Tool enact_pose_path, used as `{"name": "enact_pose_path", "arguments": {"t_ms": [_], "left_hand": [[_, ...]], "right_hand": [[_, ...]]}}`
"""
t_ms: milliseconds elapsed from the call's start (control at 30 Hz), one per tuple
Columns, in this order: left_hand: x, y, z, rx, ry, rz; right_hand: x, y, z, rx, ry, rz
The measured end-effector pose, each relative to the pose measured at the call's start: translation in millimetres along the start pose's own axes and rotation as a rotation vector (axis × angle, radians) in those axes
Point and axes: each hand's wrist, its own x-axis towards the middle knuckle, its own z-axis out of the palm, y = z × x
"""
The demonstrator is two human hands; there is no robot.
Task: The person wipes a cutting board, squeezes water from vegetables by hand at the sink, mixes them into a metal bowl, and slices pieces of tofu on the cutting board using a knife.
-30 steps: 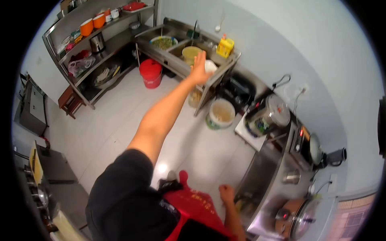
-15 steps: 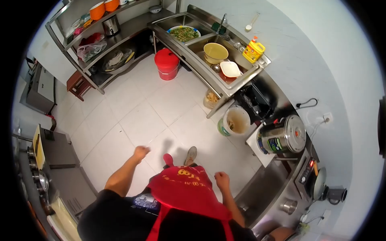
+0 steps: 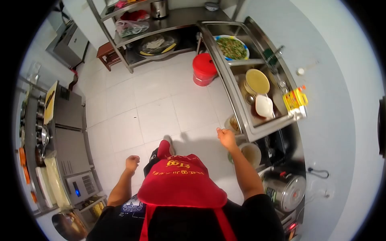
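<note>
My left hand [image 3: 132,163] hangs over the tiled floor, left of the red apron [image 3: 183,180] that I wear. Its fingers are loosely curled with nothing visible in them. Farther forward on the other side, my right hand [image 3: 226,138] is held in a loose fist, also without anything visible in it. It is nearest to the sink's front corner and partly overlaps a bucket [image 3: 252,154] on the floor. In the double sink [image 3: 251,128] are a yellow bowl [image 3: 257,81], a white square bowl [image 3: 264,106] and a basin of chopped greens [image 3: 232,48].
A red lidded bucket [image 3: 204,70] stands beside the sink. Metal shelving [image 3: 181,26] runs along the back, with a wooden stool [image 3: 107,56] at its left end. A steel counter unit [image 3: 71,108] lines my left. A large steel pot [image 3: 287,193] stands on my right.
The view has shifted forward and turned, so the sink and red bucket appear farther right. My right hand has swung forward while my left hand has come back. My feet have stepped.
</note>
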Motion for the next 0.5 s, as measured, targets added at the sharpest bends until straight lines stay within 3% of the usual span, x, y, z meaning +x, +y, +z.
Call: {"name": "enact_pose_path", "arguments": {"t_ms": [133,200,300,367,433,500], "left_hand": [[48.6,-0.3,2.6,-0.034,0.053,-0.135],[81.4,6.4,-3.8,-0.053,0.036,-0.183],[139.7,39.0,-17.7,-0.121,0.006,-0.253],[195.7,62.0,-31.3,0.046,-0.031,-0.091],[264.7,76.3,-43.1,0.211,-0.105,0.197],[270.8,145.0,-46.1,0.109,-0.020,0.138]], "right_hand": [[74.3,-10.5,38.8,-0.042,-0.007,0.026],[96.7,-6.6,66.7,-0.274,-0.049,-0.113],[105.7,-11.7,92.8,-0.365,-0.147,-0.004],[107.2,-23.5,99.7,-0.355,-0.170,0.017],[128.9,-28.9,101.9,-0.414,-0.194,0.001],[141.8,-27.6,95.1,-0.374,-0.206,0.089]]}}
